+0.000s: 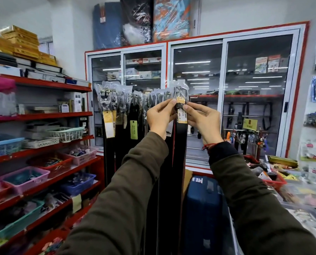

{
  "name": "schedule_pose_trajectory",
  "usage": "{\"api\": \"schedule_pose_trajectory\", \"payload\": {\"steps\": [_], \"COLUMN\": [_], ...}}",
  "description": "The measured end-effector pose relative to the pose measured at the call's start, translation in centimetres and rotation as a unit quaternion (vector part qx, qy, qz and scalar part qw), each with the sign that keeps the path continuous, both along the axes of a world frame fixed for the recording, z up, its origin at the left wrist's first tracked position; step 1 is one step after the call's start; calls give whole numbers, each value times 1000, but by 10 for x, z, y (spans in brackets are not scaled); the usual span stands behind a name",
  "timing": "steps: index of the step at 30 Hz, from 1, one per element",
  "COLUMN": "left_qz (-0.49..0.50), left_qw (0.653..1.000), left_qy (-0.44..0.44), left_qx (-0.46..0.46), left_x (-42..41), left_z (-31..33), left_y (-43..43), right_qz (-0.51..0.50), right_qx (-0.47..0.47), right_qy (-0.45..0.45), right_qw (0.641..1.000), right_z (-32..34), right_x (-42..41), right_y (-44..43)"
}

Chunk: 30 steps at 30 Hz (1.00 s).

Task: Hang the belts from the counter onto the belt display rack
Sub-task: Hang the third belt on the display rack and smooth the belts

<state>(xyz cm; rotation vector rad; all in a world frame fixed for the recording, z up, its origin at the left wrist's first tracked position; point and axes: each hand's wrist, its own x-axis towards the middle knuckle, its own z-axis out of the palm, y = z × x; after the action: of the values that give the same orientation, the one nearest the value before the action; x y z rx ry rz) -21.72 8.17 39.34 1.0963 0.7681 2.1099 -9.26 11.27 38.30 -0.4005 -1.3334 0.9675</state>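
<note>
- Shop interior: glass-fronted cabinet (227,92) behind the hands, red shelving (43,116) with plastic baskets off to the left hand's outer side, cluttered tabletop (291,181) below and beyond the right hand.
- Belt display rack (135,94): its bar is hidden behind bagged buckles; a row of dark belts hangs from it, running leftward from the left hand.
- Belt in hand (180,144): black strap, buckle (180,92) in a clear sleeve just above both hands, strap falling straight down between the forearms. Tan price tag (182,116) sits between the two hands.
- Left hand (160,116): fingertips pinched on the belt just below the buckle, from its left edge.
- Right hand (202,119): thumb and forefinger pinched on the same spot from the right edge.
- Whether the buckle is already hooked on the rack cannot be told; the sleeve hides the hook.
- Risk: letting go before the hook seats would likely drop the belt toward the blue suitcase (205,208) under the hands.
- Risk: crowding against the neighbouring belts (159,98) touching the left hand could snag the sleeve or knock one off.
</note>
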Motion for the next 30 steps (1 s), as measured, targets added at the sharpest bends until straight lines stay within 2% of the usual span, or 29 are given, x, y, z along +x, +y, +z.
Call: {"api": "schedule_pose_trajectory", "payload": {"steps": [9,11,12,14,16,18,20,25,28,30], "left_qz": [27,77,125,251,332,361,348,322,335,342], "left_qw": [1000,996,988,937,862,802,761,719,675,671], "left_qy": [-6,38,89,237,374,467,541,616,657,658], "left_qx": [-12,3,16,49,82,91,85,8,-20,-15], "left_x": [-7,-9,-11,-16,-21,-28,-36,-48,-55,-56], "left_z": [-11,-18,-22,-32,-44,-54,-60,-54,-49,-47], "left_y": [10,12,13,12,11,13,17,22,19,13], "right_qz": [-19,-81,-133,-215,-241,-242,-245,-259,-260,-270], "right_qx": [12,44,81,180,252,271,269,269,263,256], "right_qy": [-47,-76,-95,-142,-211,-284,-336,-433,-453,-451], "right_qw": [999,993,983,949,913,887,869,820,811,811], "right_z": [-12,-22,-28,-40,-52,-60,-62,-52,-50,-51], "right_x": [-10,-14,-15,-17,-19,-22,-23,-25,-26,-28], "right_y": [10,11,12,14,17,21,26,35,36,34]}}
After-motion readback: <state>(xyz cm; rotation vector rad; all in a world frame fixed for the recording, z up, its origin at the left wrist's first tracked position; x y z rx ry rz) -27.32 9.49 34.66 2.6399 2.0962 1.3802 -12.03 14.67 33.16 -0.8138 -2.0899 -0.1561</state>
